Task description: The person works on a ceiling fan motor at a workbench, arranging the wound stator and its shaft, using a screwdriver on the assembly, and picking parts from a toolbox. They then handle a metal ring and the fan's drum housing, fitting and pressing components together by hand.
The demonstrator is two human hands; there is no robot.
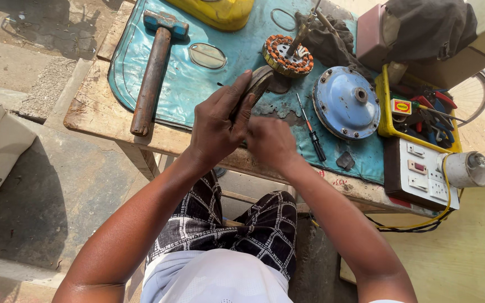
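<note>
Head view looks down on a wooden worktop [94,109] covered by a teal mat [197,84]. At the worktop's far edge sits a yellow casing [220,11], and toward the right end lies a round blue motor cover [346,102], face up. A long hammer [155,70] with a blue head lies along the left side of the mat. At the right edge a yellow tray [385,112] holds pliers and small tools, with a white switchboard [422,174] at the near right corner. A copper-wound coil ring [288,55] rests near the middle of the far side. The left hand [217,126] curls tightly around a curved metal piece [258,83] over the near edge. The right hand [270,143] is closed just beside it; what it pinches cannot be told. A small screwdriver [311,130] lies right of the hands.
</note>
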